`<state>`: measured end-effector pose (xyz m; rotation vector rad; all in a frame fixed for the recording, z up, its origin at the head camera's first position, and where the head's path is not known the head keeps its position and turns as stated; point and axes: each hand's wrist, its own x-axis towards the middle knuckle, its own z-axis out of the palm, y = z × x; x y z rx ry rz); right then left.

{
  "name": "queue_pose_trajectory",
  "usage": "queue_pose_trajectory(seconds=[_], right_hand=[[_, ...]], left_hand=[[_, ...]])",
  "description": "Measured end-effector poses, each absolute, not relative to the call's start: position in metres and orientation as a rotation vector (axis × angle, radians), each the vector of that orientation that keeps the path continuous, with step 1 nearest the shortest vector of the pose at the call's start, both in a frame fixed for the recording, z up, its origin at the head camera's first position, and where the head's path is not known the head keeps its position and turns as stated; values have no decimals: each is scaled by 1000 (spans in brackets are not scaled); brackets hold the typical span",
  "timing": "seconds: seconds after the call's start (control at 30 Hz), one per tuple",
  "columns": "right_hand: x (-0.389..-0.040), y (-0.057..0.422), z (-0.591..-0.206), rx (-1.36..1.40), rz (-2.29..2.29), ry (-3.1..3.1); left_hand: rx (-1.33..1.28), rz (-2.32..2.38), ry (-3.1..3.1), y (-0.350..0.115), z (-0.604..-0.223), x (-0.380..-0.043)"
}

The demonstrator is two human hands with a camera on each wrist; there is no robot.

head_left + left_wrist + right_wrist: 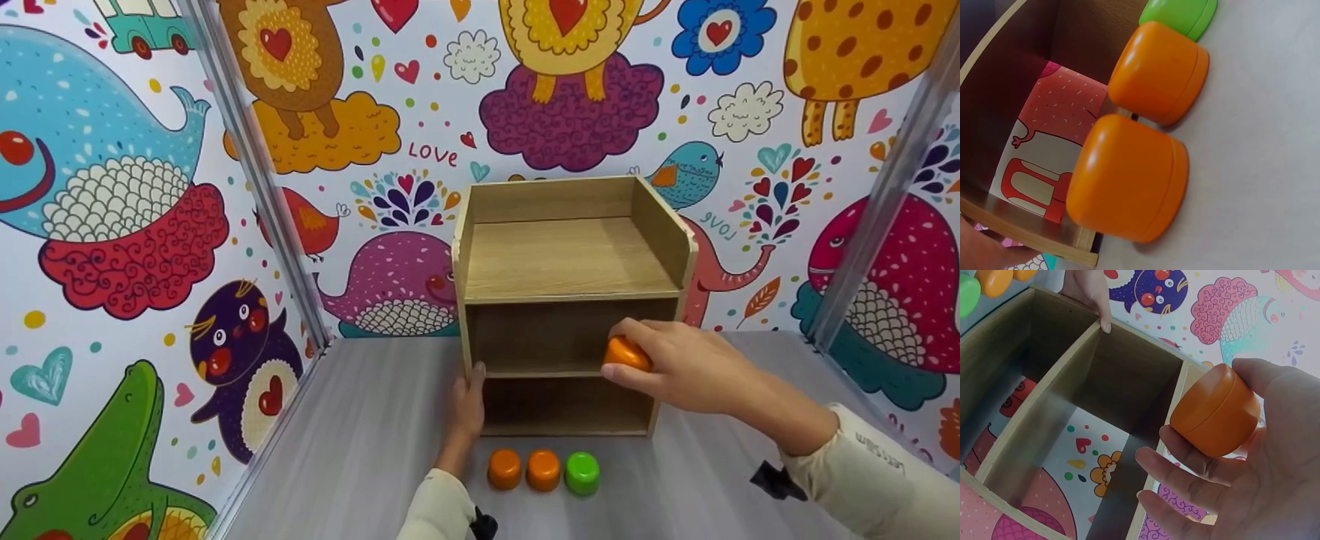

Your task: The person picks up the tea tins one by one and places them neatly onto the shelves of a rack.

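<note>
A small wooden shelf [574, 259] stands upright, with a top tray and two open compartments facing me. My right hand [694, 367] holds an orange rounded cup-shaped piece [1216, 410] between thumb and fingers, in front of the shelf's right side near the middle board. My left hand [466, 405] rests against the shelf's left side panel, a digit lying on its front edge [1099, 326]. On the table before the shelf, two more orange pieces [504, 469] and a green piece [582, 473] of the same shape form a row, just right of my left forearm.
The grey table [375, 420] extends to both sides of the shelf. A wall [420, 97] printed with cartoon animals rises behind it, and similar panels flank the table. Metal posts [259, 169] mark the corners.
</note>
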<state>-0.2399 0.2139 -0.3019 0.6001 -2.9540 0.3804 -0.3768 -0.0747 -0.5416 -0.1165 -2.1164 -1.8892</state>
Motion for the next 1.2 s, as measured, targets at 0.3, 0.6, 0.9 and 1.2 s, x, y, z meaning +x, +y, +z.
queue_pose_trajectory(seconds=[0.3,0.6,0.9,1.2], right_hand=[[-251,222,-290,570,387,-2937],[-259,228,-283,561,405,-2914],[-270,232,-280,555,414,-2919],[-281,236,-279,536,339,-2889]], left_hand=[[-161,-1929,-2074,-68,-533,-374],[-189,-1989,-2042,-70,-508,-352],[-169,-1928,-2079,-74,-504,-351],[-52,-1903,-2116,-73,-541,-378]])
